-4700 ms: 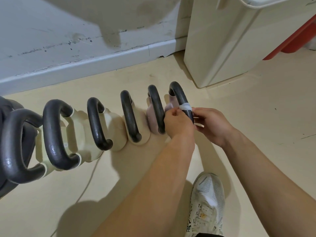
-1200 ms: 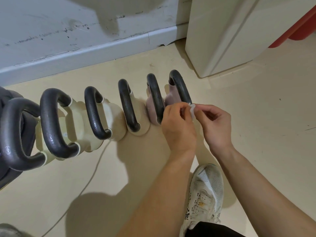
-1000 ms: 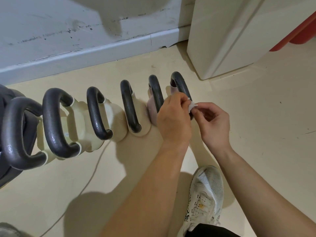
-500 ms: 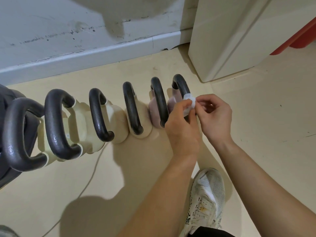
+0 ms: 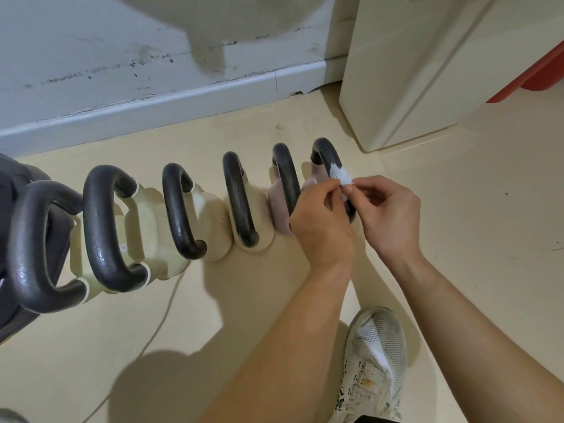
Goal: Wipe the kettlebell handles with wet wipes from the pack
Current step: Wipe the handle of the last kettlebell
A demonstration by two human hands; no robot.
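As left hand [image 5: 320, 222] and right hand [image 5: 392, 218] pinch it, the wipe [image 5: 341, 175] apparently touches handle [image 5: 324, 151].

The smooth cream-coloured floor [image 5: 488, 209] carries a tall cream-white cabinet [image 5: 427, 87], which stands at the far edge by the grey wall. A row of kettlebells with dark grey looped handles runs leftward from just in front of the cabinet. Two small pink kettlebells [image 5: 278, 209] are nearest it, then several cream kettlebells [image 5: 213, 227]. A dark grey rounded object [image 5: 18, 190] is farthest from it, cut off by the frame. A thin pale cord [image 5: 158, 325] trails over the floor below the cream ones, well apart from the cabinet. A white mesh sneaker [image 5: 375, 361] stands in front of the cabinet, nearer the camera. A red object [image 5: 531, 71] sits behind the cabinet's right side.
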